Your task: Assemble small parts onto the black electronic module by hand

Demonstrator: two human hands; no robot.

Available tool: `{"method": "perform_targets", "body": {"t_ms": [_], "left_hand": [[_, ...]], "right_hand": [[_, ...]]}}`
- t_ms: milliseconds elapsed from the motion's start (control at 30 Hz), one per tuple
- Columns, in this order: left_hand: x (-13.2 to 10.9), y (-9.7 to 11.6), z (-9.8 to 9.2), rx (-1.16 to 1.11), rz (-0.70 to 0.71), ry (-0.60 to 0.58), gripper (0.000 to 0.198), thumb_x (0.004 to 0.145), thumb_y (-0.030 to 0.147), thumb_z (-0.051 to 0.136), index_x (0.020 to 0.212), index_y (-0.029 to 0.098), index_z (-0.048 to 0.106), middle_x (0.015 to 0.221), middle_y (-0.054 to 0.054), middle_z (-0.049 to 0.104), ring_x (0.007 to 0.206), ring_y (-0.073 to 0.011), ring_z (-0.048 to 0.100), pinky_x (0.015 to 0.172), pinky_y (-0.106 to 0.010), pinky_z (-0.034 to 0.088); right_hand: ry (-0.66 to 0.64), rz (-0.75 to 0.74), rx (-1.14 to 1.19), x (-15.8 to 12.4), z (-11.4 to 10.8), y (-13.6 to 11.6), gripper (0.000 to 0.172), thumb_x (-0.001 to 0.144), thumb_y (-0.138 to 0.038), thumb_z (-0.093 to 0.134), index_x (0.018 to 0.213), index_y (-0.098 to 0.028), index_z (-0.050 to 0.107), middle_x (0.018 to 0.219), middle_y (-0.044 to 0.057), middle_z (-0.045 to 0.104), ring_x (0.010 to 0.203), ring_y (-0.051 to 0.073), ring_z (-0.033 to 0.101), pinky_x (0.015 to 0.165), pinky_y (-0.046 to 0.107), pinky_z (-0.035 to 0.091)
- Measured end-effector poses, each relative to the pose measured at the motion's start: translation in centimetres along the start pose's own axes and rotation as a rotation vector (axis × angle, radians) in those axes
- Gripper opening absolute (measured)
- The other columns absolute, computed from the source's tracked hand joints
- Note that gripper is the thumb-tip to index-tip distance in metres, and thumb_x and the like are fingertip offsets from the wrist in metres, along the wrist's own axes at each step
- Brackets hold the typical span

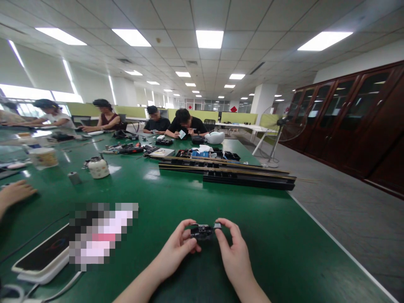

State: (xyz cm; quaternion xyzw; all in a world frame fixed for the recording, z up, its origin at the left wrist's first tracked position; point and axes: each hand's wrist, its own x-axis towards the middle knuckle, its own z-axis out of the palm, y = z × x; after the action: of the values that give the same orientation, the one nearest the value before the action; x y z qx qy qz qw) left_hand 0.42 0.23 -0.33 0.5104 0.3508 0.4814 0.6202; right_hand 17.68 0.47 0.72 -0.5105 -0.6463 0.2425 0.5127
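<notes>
A small black part (202,232) with a metal piece on top sits between both my hands just above the green table (259,235). My left hand (176,250) pinches its left end with thumb and fingers. My right hand (232,252) pinches its right end the same way. Both hands are low in the view, near the table's front edge.
Long black rails (240,174) lie across the table ahead. A white tablet-like device (41,256) lies at the left, beside a blurred patch. Another person's hand (15,193) rests at the far left. A small white teapot (97,167) and tools sit farther back; several people sit at the far end.
</notes>
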Motion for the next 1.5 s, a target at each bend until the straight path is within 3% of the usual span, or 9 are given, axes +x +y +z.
{"method": "perform_targets", "body": {"t_ms": [400, 567, 733, 933, 1167, 1500], "left_hand": [[0.0, -0.1, -0.1, -0.011, 0.0, -0.005, 0.041, 0.074, 0.034, 0.06, 0.107, 0.023, 0.039, 0.092, -0.005, 0.061, 0.068, -0.0152, 0.06, 0.063, -0.029, 0.039], [-0.1, 0.0, -0.1, -0.011, -0.005, -0.004, 0.041, 0.073, 0.034, 0.061, 0.106, 0.023, 0.039, 0.092, -0.005, 0.061, 0.069, -0.0154, 0.06, 0.063, -0.029, 0.038], [-0.1, -0.1, -0.2, -0.013, -0.002, 0.005, 0.041, 0.074, 0.033, 0.061, 0.107, 0.023, 0.04, 0.093, -0.006, 0.061, 0.069, -0.0157, 0.06, 0.063, -0.029, 0.039], [0.0, -0.2, -0.3, -0.009, -0.002, 0.003, 0.042, 0.074, 0.033, 0.061, 0.108, 0.023, 0.039, 0.095, -0.006, 0.061, 0.069, -0.0153, 0.06, 0.063, -0.029, 0.039], [0.1, -0.3, -0.1, -0.024, 0.005, 0.012, 0.041, 0.072, 0.034, 0.063, 0.106, 0.023, 0.041, 0.087, -0.004, 0.062, 0.068, -0.0153, 0.059, 0.062, -0.028, 0.039], [0.0, 0.0, 0.0, -0.04, 0.003, 0.002, 0.044, 0.069, 0.035, 0.065, 0.104, 0.023, 0.042, 0.087, -0.004, 0.06, 0.067, -0.0146, 0.058, 0.062, -0.028, 0.038]], "right_hand": [[0.264, 0.113, -0.038, 0.5, -0.7, 0.8, 0.034, 0.081, -0.037, 0.045, 0.11, -0.02, 0.048, 0.106, 0.01, 0.056, 0.1, 0.024, 0.051, 0.088, 0.041, 0.038], [0.383, 0.078, -0.076, 0.6, -0.9, 0.8, 0.035, 0.081, -0.036, 0.044, 0.111, -0.018, 0.046, 0.105, 0.011, 0.054, 0.099, 0.024, 0.05, 0.087, 0.041, 0.037], [0.407, 0.032, -0.104, 0.5, -1.0, 0.5, 0.03, 0.082, -0.035, 0.044, 0.106, -0.018, 0.048, 0.103, 0.011, 0.053, 0.099, 0.025, 0.048, 0.086, 0.041, 0.038], [0.311, 0.017, -0.14, 0.5, -0.9, 0.5, 0.027, 0.081, -0.035, 0.044, 0.1, -0.018, 0.054, 0.102, 0.011, 0.057, 0.099, 0.025, 0.05, 0.087, 0.043, 0.039], [-0.021, -0.036, -0.051, -0.2, 0.1, -0.1, 0.02, 0.076, -0.031, 0.054, 0.092, -0.023, 0.062, 0.096, 0.007, 0.062, 0.094, 0.022, 0.057, 0.085, 0.039, 0.046], [-0.119, -0.106, -0.046, -0.3, 0.4, -0.4, 0.019, 0.076, -0.029, 0.056, 0.093, -0.028, 0.063, 0.102, 0.005, 0.063, 0.107, 0.024, 0.049, 0.094, 0.045, 0.04]]}}
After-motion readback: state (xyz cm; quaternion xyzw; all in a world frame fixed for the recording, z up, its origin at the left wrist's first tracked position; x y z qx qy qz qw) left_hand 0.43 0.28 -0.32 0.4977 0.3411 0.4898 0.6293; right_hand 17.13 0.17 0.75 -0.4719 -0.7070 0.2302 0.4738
